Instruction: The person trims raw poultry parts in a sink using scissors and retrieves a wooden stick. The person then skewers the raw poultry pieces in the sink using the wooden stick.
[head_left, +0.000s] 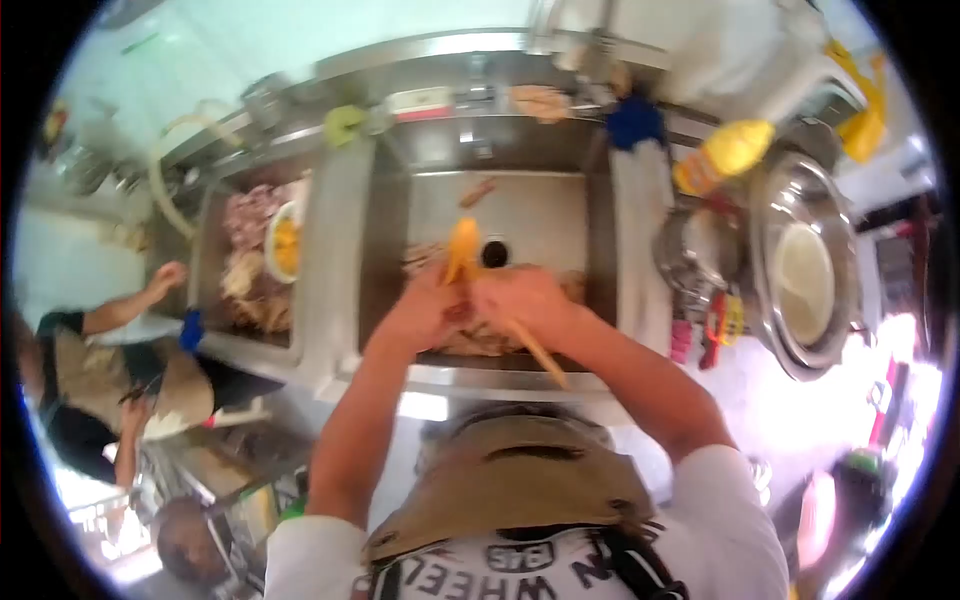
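Both hands are close together over the steel sink's middle basin [388, 230]. My left hand [425, 308] is closed beside a bent yellow piece [463, 248] that sticks up between the hands. My right hand [530, 302] is closed around a thin, long yellow thing [540, 352], whose end slants down toward the basin's front edge. Blur keeps me from telling its kind, or whether the two yellow parts are one. Something reddish shows between the fingers. Under the hands lie pale meat pieces [475, 343]. A small brownish scrap [478, 191] lies farther back, beyond the dark drain [494, 253].
The left basin holds raw meat [262, 300] and a white bowl [276, 243] of yellow pieces. At right stand large steel bowls [765, 215], a steel pot [665, 250] and a yellow bottle [722, 155]. A blue cloth [635, 122] lies behind. Another person's hand [168, 277] is at far left.
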